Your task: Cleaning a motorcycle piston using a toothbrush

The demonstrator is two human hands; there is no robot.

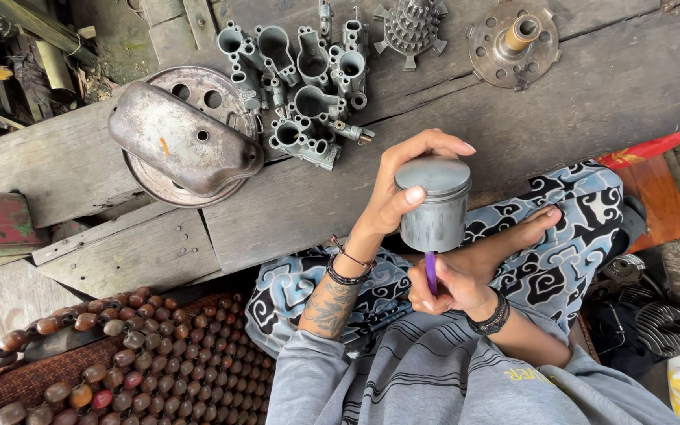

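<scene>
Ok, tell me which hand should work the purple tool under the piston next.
Probably right. The right hand grips the purple tool, pointed up under the piston; the left hand is occupied, its fingers wrapped around the piston.

A rough engine-repair workshop: carburettor bodies (301,86), gear (412,27) and metal cover (182,142) on weathered planks (513,118).

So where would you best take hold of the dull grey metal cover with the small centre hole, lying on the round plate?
Probably from above, across the narrow width of the grey metal cover. It lies domed side up on the round perforated plate, long axis slanting down to the right, and its rounded long edges look free.
</scene>
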